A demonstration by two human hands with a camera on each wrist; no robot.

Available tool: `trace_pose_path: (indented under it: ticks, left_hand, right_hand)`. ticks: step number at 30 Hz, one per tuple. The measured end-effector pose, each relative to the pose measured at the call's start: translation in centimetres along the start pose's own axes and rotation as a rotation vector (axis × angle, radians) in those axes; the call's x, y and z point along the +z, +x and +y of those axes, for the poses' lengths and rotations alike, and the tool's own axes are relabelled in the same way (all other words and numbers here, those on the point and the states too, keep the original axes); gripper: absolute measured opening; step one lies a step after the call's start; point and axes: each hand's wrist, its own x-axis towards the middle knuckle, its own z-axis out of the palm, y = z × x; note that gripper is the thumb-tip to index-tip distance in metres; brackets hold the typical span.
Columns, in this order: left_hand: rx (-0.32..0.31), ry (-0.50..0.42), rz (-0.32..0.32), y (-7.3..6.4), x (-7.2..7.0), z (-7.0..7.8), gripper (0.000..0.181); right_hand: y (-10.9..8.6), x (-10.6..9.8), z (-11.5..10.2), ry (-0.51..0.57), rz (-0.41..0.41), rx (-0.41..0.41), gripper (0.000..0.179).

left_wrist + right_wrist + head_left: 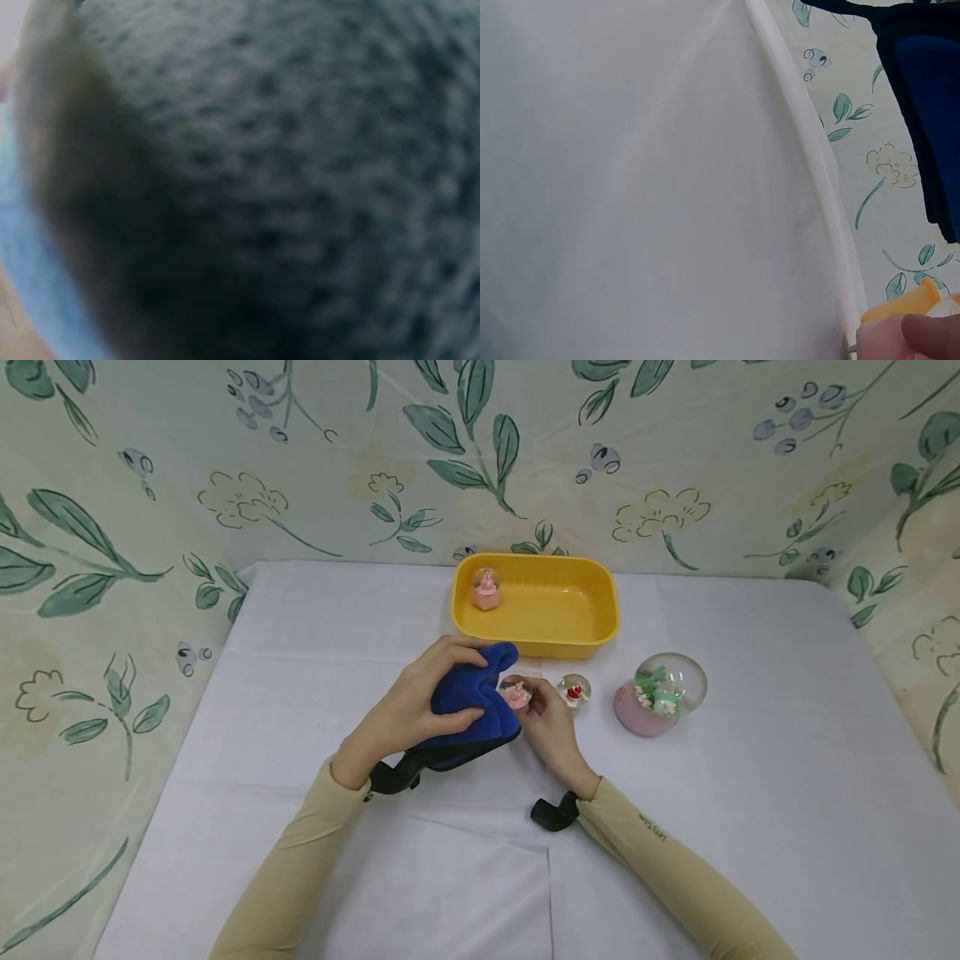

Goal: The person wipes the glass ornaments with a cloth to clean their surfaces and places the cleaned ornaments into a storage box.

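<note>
My left hand (pixel 408 697) grips a folded blue cloth (pixel 454 693) with black edging, thumb on the near side and fingers over the top. In the left wrist view a blurred, dark, fuzzy surface (pixel 300 150) fills most of the picture. With my right hand (pixel 553 731) I hold a small snow globe (pixel 516 695) with a pink figure, right beside the cloth's edge. The right wrist view catches its pink base (pixel 883 339) under a fingertip, and the cloth (pixel 930 120) at upper right.
Behind the hands stands a yellow tray (pixel 542 650) with another small pink snow globe (pixel 486 589) in its left end. To the right of my right hand are a small globe with a red figure (pixel 573 692) and a larger pink-based snow globe (pixel 649 710), lying tilted on the white-covered table (pixel 780 760).
</note>
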Motion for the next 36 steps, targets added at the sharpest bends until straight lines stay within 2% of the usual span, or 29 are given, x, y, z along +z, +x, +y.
trace_pose_path:
  ticks: [5, 9, 19, 26, 36]
  left_hand:
    - [-0.021, 0.008, 0.003, -0.1, -0.2, -0.2, 0.049]
    - [-0.031, 0.01, 0.006, -0.2, -0.2, -0.3, 0.05]
    - [-0.041, -0.006, 0.014, 0.0, -0.1, -0.3, 0.05]
    - [-0.051, 0.007, 0.025, 0.0, -0.2, -0.3, 0.05]
    - [-0.043, 0.01, 0.037, 0.1, -0.2, -0.5, 0.051]
  right_hand:
    - [0.0, -0.5, -0.8, 0.032, -0.031, 0.058, 0.039]
    - [-0.2, -1.0, -1.8, 0.065, -0.064, 0.071, 0.038]
    - [-0.6, -2.1, -3.9, 0.145, -0.11, 0.028, 0.043]
    - [-0.9, -2.8, -5.4, 0.122, -0.1, -0.005, 0.046]
    - [-1.2, -3.5, -6.3, 0.197, -0.108, -0.075, 0.044]
